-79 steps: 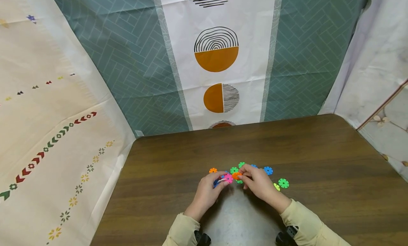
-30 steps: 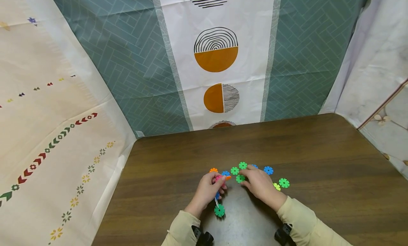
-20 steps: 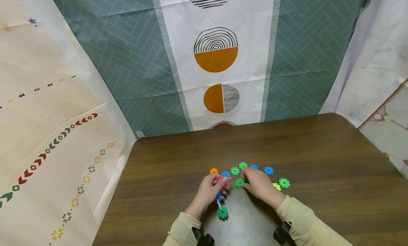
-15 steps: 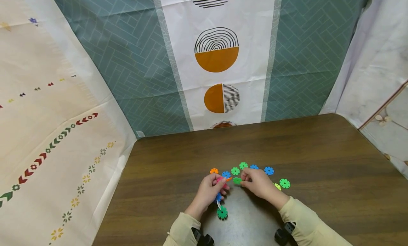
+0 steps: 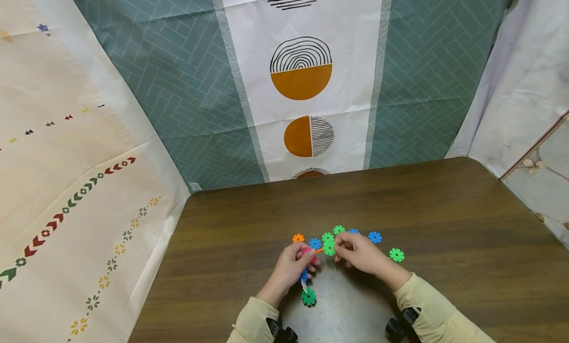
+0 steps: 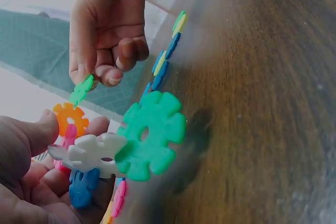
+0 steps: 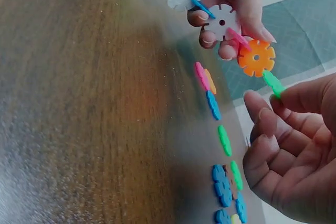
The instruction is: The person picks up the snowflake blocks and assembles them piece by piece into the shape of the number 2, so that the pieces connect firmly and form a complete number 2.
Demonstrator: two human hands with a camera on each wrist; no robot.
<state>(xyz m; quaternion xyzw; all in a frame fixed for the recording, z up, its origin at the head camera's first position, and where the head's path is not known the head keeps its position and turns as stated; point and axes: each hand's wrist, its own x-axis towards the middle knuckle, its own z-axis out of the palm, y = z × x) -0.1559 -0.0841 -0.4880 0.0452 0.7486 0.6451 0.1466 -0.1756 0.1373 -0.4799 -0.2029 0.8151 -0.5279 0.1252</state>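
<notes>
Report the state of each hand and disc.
Left hand: holding the disc chain.
Right hand: pinching the light green disc.
Light green disc: touching the held orange disc; slotting unclear.
Held orange disc: joined to the pink disc.
Dark green disc: joined at the chain's end.
Loose discs: lying on the table.

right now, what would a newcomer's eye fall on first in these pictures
Probably the bright chain of notched discs in the left hand, low in the head view, with the right hand pinching a light green disc at the chain's orange disc. Next, likely the bold ochre-and-striped circles on the hanging cloth beyond the brown table.
</notes>
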